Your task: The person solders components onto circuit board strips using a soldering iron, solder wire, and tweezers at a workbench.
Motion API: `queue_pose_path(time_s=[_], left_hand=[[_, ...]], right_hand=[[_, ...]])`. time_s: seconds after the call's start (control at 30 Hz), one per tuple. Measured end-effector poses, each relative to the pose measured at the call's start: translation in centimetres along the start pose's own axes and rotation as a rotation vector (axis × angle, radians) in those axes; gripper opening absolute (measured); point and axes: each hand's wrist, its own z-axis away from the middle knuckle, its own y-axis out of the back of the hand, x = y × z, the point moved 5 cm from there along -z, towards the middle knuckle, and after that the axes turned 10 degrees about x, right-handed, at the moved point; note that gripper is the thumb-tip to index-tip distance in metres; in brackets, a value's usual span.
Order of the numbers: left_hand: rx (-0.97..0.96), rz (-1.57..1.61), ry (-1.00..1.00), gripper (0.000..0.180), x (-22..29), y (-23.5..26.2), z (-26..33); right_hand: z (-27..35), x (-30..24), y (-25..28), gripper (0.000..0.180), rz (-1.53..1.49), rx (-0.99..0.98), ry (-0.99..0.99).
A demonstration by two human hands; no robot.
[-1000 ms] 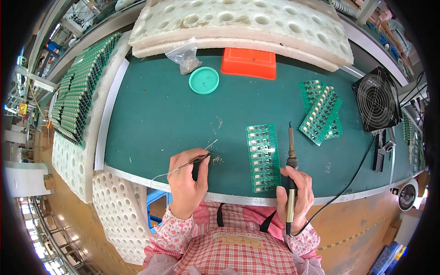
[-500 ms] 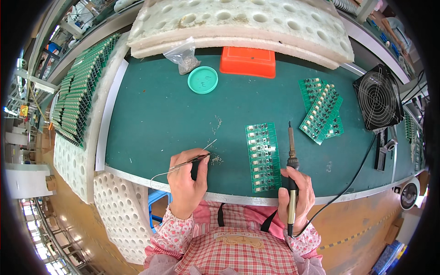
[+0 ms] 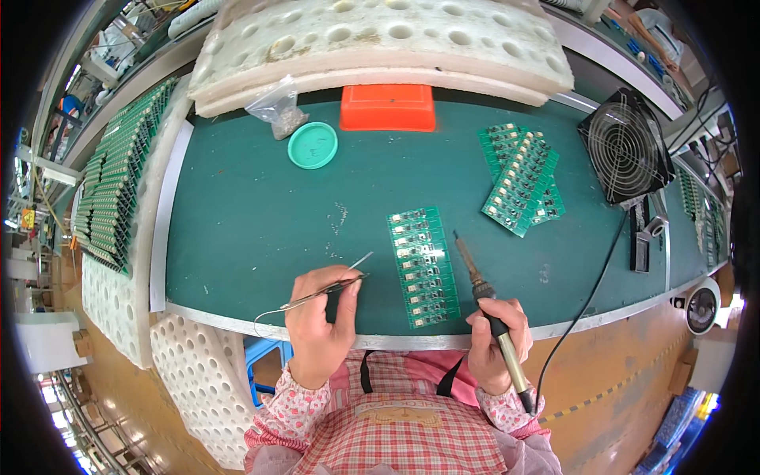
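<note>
My left hand is closed around tweezers, and a thin solder wire also sticks out from its fingers. The wire's tail curls out left of the hand. In my right hand is a soldering iron, its dark tip tilted up and left, just off the right edge of a green circuit board panel. That panel lies flat between my hands, with rows of small white and black parts. Tiny loose components are scattered left of it, beyond the left hand.
More board panels lie overlapped at the right, beside a black fan. At the back are an orange box, a green lid, a plastic bag and a holed foam block. Upright boards fill a left rack.
The soldering iron has tilted from upright to leaning left, its tip coming closer to the board panel. My left hand keeps its grip on the tweezers and wire. The whole view has shifted slightly.
</note>
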Motion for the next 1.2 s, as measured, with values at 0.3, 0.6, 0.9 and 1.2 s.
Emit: queue_pose_path(time_s=[0.3,0.6,0.9,1.2], left_hand=[[-0.104,0.145,0.000,0.015,1.1,-3.7,0.5],[-0.115,0.094,-0.019,0.017,1.3,-4.2,0.0],[-0.121,0.068,-0.076,0.018,1.7,-4.3,-0.3],[-0.131,0.046,-0.067,0.016,1.8,-4.3,-0.3]], right_hand=[[1.5,1.4,0.9,0.015,-0.206,0.113,-0.126],[1.2,1.2,0.9,0.015,-0.237,0.108,-0.145],[0.9,1.1,0.9,0.013,-0.244,0.115,-0.151],[0.8,0.9,1.0,0.015,-0.238,0.143,-0.128]])
